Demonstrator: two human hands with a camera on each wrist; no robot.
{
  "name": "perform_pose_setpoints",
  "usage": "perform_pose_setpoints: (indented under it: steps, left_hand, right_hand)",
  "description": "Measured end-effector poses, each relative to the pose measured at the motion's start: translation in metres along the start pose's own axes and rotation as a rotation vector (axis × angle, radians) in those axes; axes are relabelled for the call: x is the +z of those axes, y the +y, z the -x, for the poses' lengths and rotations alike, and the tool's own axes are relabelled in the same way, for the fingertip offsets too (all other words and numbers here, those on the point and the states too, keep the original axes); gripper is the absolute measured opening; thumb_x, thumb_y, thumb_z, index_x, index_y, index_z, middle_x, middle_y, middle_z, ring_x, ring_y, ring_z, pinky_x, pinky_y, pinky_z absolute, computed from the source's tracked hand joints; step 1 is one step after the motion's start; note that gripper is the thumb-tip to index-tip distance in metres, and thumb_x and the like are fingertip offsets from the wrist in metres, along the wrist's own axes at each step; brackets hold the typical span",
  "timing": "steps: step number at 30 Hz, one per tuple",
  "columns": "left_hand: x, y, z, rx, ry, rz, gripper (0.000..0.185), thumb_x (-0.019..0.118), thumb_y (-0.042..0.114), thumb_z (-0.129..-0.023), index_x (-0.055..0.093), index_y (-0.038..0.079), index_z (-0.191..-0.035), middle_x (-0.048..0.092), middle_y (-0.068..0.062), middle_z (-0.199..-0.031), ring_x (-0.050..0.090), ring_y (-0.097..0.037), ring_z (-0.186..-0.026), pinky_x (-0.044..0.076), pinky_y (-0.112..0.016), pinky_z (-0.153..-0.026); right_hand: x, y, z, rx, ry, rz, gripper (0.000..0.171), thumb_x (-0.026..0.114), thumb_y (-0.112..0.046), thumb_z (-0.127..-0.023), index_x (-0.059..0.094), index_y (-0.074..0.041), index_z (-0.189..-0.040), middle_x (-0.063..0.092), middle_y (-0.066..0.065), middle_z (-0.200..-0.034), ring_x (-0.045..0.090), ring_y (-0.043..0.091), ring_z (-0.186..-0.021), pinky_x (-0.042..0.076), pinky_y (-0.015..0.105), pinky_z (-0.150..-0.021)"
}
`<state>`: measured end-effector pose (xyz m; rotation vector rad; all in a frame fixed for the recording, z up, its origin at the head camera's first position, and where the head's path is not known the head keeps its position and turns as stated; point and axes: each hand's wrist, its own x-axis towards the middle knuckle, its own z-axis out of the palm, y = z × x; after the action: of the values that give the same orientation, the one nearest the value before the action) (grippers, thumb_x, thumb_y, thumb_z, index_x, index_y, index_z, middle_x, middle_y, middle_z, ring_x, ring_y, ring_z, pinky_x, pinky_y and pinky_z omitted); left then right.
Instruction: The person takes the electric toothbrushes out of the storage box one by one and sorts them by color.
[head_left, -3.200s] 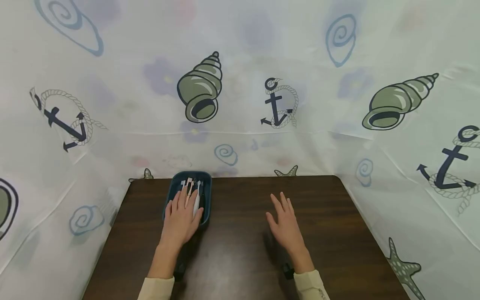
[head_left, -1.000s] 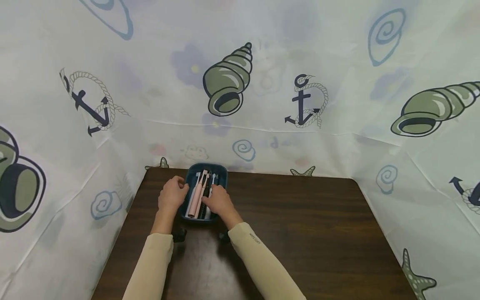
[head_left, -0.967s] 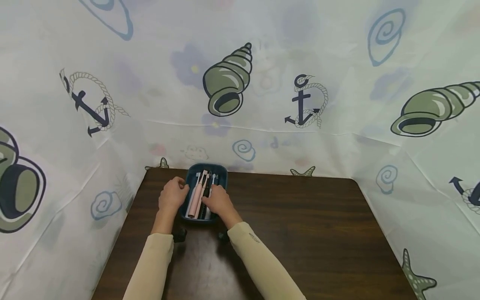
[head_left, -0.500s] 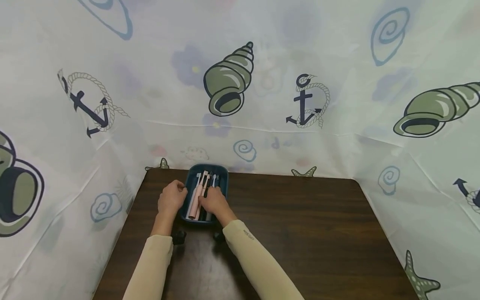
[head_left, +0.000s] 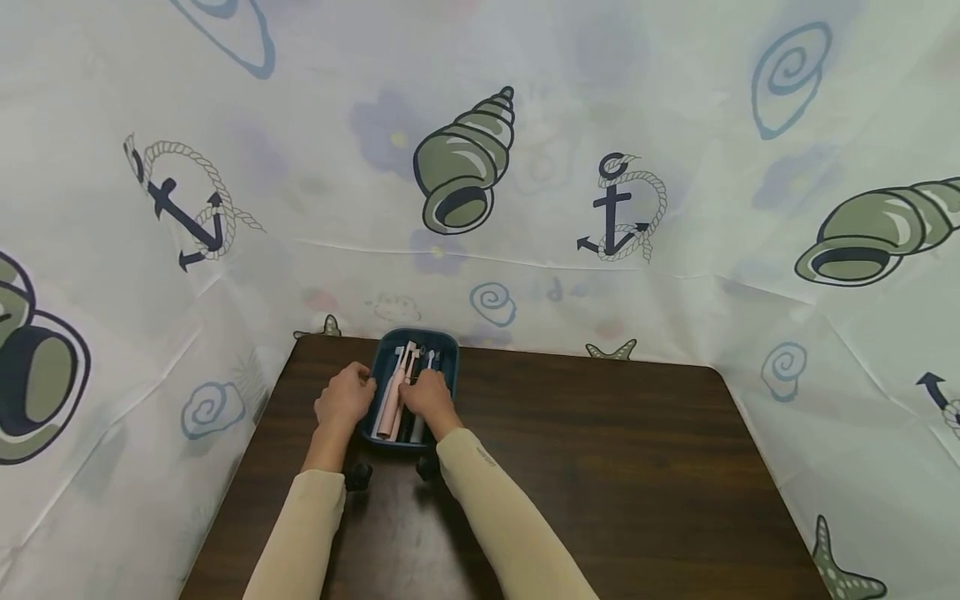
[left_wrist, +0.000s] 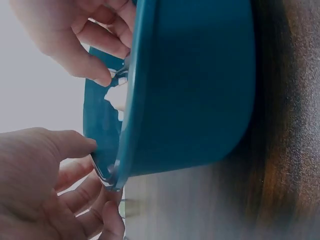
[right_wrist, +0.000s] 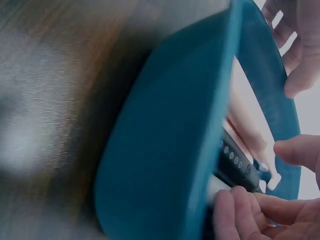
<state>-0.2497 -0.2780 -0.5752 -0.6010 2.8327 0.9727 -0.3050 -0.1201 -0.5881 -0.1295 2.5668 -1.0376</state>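
Observation:
A dark blue plastic bin [head_left: 455, 367] holds several electric toothbrushes at the table's back left. My left hand [head_left: 347, 400] grips its left rim; in the left wrist view the thumb lies on the rim and the fingers bend below it on the outside. Inside the bin, my right hand [head_left: 430, 398] reaches over the toothbrushes with bent fingers. Its fingertips touch or lie beside a pale handle, and thumb and fingers stand apart. A pink toothbrush [head_left: 387, 414] lies on the left side, heads toward the back. A black toothbrush [right_wrist: 236, 162] with a row of marks lies near the right fingers.
The dark wooden table [head_left: 600, 475] stretches to the right and front of the bin. A pale fabric backdrop [head_left: 547, 125] printed with shells and anchors rises behind the table and at both sides. Black wrist cameras [head_left: 358, 477] hang low beneath the wrists.
The left hand has gone from spread over the toothbrushes to the bin's left rim. The right hand has come from over the table into the bin and lately shifted slightly left.

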Motion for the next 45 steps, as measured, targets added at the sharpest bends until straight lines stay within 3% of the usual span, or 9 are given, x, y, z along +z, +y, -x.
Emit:
perform_pose_setpoints:
  steps: [4, 7, 15, 20, 26, 30, 33, 40, 45]
  left_hand:
    - [0.002, 0.000, -0.001, 0.012, -0.025, 0.005, 0.045, 0.049, 0.031, -0.113, 0.055, 0.007, -0.150, 0.070, -0.020, -0.132, 0.070, -0.043, -0.108, 0.048, -0.067, -0.097]
    - [0.003, 0.000, -0.002, 0.013, -0.038, 0.004, 0.045, 0.050, 0.032, -0.113, 0.055, 0.007, -0.149, 0.069, -0.021, -0.134, 0.069, -0.043, -0.111, 0.048, -0.067, -0.098]
    - [0.004, 0.000, -0.002, 0.028, -0.049, 0.007, 0.045, 0.052, 0.034, -0.112, 0.058, 0.006, -0.146, 0.069, -0.021, -0.135, 0.069, -0.044, -0.113, 0.048, -0.067, -0.097]
    - [0.004, -0.002, 0.001, 0.024, -0.049, 0.003, 0.044, 0.054, 0.035, -0.112, 0.059, 0.005, -0.144, 0.070, -0.021, -0.133, 0.070, -0.044, -0.111, 0.048, -0.067, -0.096]
    - [0.003, -0.002, 0.002, 0.012, -0.048, -0.006, 0.041, 0.054, 0.035, -0.111, 0.062, 0.004, -0.138, 0.071, -0.021, -0.128, 0.070, -0.043, -0.109, 0.049, -0.067, -0.095]
    - [0.001, -0.003, 0.001, 0.006, -0.056, -0.007, 0.038, 0.055, 0.035, -0.111, 0.064, 0.003, -0.130, 0.071, -0.020, -0.121, 0.069, -0.041, -0.103, 0.049, -0.065, -0.092]
    - [0.000, -0.003, 0.000, 0.008, -0.055, -0.004, 0.036, 0.055, 0.035, -0.110, 0.064, 0.004, -0.127, 0.071, -0.019, -0.117, 0.069, -0.039, -0.099, 0.049, -0.063, -0.090]
    - [-0.001, -0.003, -0.001, 0.018, -0.043, -0.005, 0.032, 0.056, 0.034, -0.110, 0.064, 0.005, -0.119, 0.070, -0.017, -0.108, 0.067, -0.037, -0.093, 0.049, -0.062, -0.087]
    - [-0.001, -0.002, -0.001, 0.018, -0.040, -0.006, 0.032, 0.056, 0.034, -0.109, 0.064, 0.005, -0.120, 0.071, -0.017, -0.109, 0.068, -0.038, -0.094, 0.049, -0.062, -0.088]
  right_hand:
    - [0.001, 0.006, -0.015, 0.046, 0.021, -0.014, 0.040, 0.062, -0.033, -0.105, 0.059, -0.011, -0.072, 0.060, 0.015, -0.097, 0.052, 0.028, -0.065, 0.045, 0.044, -0.061]
    - [0.001, 0.008, -0.021, 0.084, 0.016, -0.021, 0.039, 0.064, -0.033, -0.104, 0.060, -0.011, -0.072, 0.059, 0.013, -0.093, 0.053, 0.030, -0.067, 0.045, 0.046, -0.062]
    - [0.016, 0.024, -0.038, 0.113, 0.086, 0.050, 0.042, 0.071, -0.041, -0.099, 0.056, -0.017, -0.068, 0.047, 0.001, -0.059, 0.049, 0.022, -0.052, 0.042, 0.041, -0.050]
    - [0.006, 0.016, -0.024, 0.110, 0.054, 0.013, 0.040, 0.072, -0.039, -0.098, 0.059, -0.015, -0.069, 0.049, 0.002, -0.058, 0.049, 0.022, -0.050, 0.041, 0.042, -0.050]
    - [-0.006, 0.001, -0.001, 0.098, 0.028, -0.005, 0.058, 0.073, -0.036, -0.100, 0.040, -0.021, -0.054, 0.032, -0.003, -0.049, 0.031, 0.018, -0.043, 0.027, 0.037, -0.047]
    - [-0.007, 0.000, 0.003, 0.077, 0.051, -0.007, 0.055, 0.075, -0.034, -0.098, 0.036, -0.022, -0.062, 0.028, -0.005, -0.054, 0.027, 0.017, -0.047, 0.023, 0.036, -0.051]
    - [-0.009, 0.001, 0.005, 0.050, 0.064, -0.034, 0.046, 0.075, -0.033, -0.098, 0.041, -0.020, -0.072, 0.033, -0.004, -0.062, 0.033, 0.017, -0.051, 0.027, 0.035, -0.053]
    - [-0.018, 0.001, 0.013, -0.013, 0.060, -0.149, 0.022, 0.075, -0.027, -0.100, 0.062, -0.009, -0.103, 0.062, 0.003, -0.083, 0.060, 0.016, -0.059, 0.051, 0.033, -0.059]
    - [-0.023, 0.000, 0.018, -0.033, 0.086, -0.147, 0.038, 0.075, -0.030, -0.102, 0.068, -0.004, -0.129, 0.073, 0.010, -0.115, 0.068, 0.019, -0.081, 0.058, 0.038, -0.076]
